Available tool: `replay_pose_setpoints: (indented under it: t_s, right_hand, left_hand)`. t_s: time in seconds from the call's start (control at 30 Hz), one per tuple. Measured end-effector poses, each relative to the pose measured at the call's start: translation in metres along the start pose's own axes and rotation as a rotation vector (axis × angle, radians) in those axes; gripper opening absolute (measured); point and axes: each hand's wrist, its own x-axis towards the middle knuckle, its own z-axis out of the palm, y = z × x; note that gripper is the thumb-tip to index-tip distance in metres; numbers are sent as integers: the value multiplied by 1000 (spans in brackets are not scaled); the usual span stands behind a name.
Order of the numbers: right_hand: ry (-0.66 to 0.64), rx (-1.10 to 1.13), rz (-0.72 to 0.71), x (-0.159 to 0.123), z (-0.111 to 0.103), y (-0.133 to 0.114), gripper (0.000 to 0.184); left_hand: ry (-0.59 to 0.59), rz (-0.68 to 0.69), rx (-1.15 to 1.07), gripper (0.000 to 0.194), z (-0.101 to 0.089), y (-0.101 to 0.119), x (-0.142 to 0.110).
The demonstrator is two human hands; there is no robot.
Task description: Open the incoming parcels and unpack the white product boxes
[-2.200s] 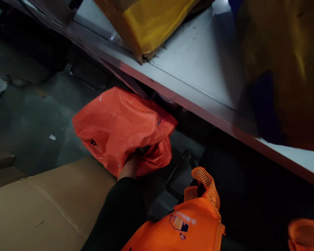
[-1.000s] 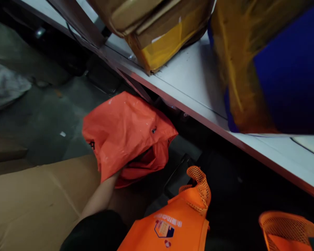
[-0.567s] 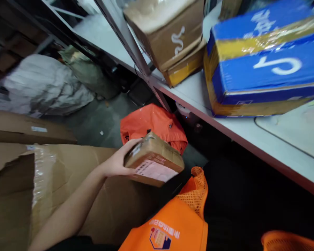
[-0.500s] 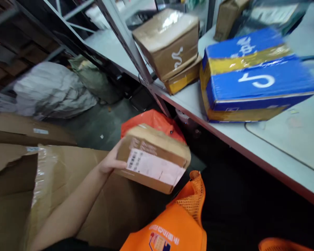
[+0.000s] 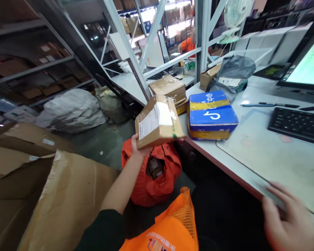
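Note:
My left hand (image 5: 138,148) grips a small cardboard parcel (image 5: 157,122) from below, holding it up above an orange plastic bag (image 5: 153,174) on the floor. A white label faces me on the parcel. The bag's mouth is open and another dark parcel shows inside it. My right hand (image 5: 290,219) is at the lower right, blurred, fingers spread and empty, over the near edge of the white desk (image 5: 264,157).
A blue and yellow box (image 5: 211,115), taped brown boxes (image 5: 170,90) and a grey poly bag (image 5: 231,71) lie on the desk. A keyboard (image 5: 295,123) and monitor (image 5: 307,66) stand at right. Large flattened cardboard (image 5: 47,195) fills the left; grey sacks (image 5: 72,109) lie by shelving. Another person in orange works far back.
My left hand came out of the orange bag with the cardboard parcel and lifted it up toward the desk. The view rose from the floor, and my right hand came into view.

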Motion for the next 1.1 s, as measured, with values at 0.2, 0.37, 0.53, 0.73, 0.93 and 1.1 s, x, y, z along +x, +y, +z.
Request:
replay_pose_setpoints:
  t_s: [0.2,0.37,0.53,0.73,0.93,1.1]
  right_hand:
    - [-562,733,-17,11,63,-108,118]
    - [-523,991,266,11,91,-111,111]
    - [-264,1015,495,9,40,-59,102]
    - [227,967,614,-9,-24,-32,84]
    - [210,573,499,-28,-54,4,100]
    - [557,-372,414,-29,-206,97,73]
  left_hand:
    - [-68,-112,167,52,-34,-26,-72]
    - [-289,-85,424,63,-40,-2,-111]
    - [-280,92,941,49,-20,34,-109]
    - [-778,-16,463,93,84,-74,-128]
    - [-892,-426,38,103,241,-177,-187]
    - [-890,-146,71,105,330,-180,-155]
